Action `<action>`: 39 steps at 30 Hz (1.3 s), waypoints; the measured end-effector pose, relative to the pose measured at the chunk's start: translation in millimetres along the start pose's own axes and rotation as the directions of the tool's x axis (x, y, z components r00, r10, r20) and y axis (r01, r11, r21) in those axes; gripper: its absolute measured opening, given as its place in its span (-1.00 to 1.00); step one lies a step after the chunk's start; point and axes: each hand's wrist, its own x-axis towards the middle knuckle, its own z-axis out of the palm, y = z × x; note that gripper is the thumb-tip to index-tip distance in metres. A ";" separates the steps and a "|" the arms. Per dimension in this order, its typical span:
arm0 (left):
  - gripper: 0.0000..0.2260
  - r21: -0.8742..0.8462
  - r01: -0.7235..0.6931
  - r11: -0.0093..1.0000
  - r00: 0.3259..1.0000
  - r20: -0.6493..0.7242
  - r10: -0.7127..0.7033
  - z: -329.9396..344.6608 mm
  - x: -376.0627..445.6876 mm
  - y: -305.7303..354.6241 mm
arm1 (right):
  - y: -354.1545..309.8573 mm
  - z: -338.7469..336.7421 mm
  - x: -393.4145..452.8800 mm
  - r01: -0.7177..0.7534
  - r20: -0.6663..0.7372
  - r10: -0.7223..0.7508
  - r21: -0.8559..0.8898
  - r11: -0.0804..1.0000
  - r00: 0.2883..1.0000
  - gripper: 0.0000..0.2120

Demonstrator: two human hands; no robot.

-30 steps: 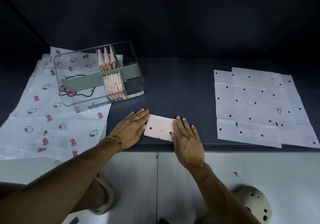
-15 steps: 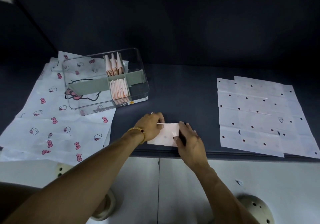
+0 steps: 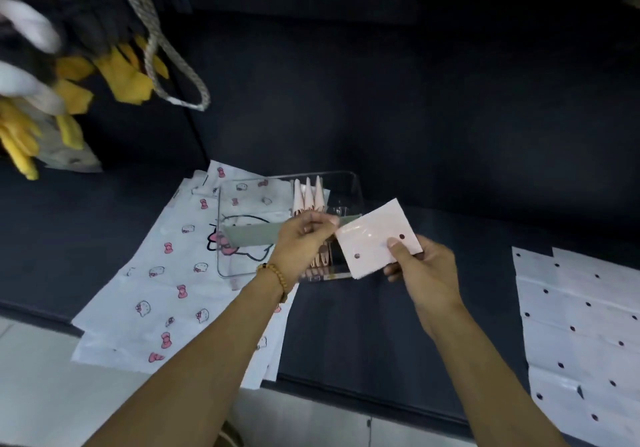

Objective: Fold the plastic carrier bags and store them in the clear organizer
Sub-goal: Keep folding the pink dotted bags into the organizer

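Note:
A folded pink bag (image 3: 372,239) with dark dots is lifted off the dark surface, held in front of the clear organizer (image 3: 349,183). My right hand (image 3: 420,266) grips its lower right part, thumb on top. My left hand (image 3: 304,239) pinches its upper left corner. The organizer has a grey-green divider (image 3: 249,237) and holds several folded pink bags (image 3: 308,197) standing upright; more of them sit behind my left hand.
White bags with a cat-and-bow print (image 3: 166,273) lie flat under and left of the organizer. Unfolded white dotted bags (image 3: 581,325) lie at the right. Yellow and white items and a rope loop (image 3: 162,52) hang at the upper left. The surface's front edge (image 3: 346,394) is near.
The folded bag has been picked up from the surface and raised toward the organizer. Both hands went from pressing it flat to holding it in the air. The camera tilted up.

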 end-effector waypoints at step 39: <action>-0.79 0.568 -0.153 0.809 0.907 -0.243 0.342 -46.8 67.0 -24.8 | 4.3 135.6 91.7 0.385 0.157 -0.369 -0.602 0.700 0.916 -0.86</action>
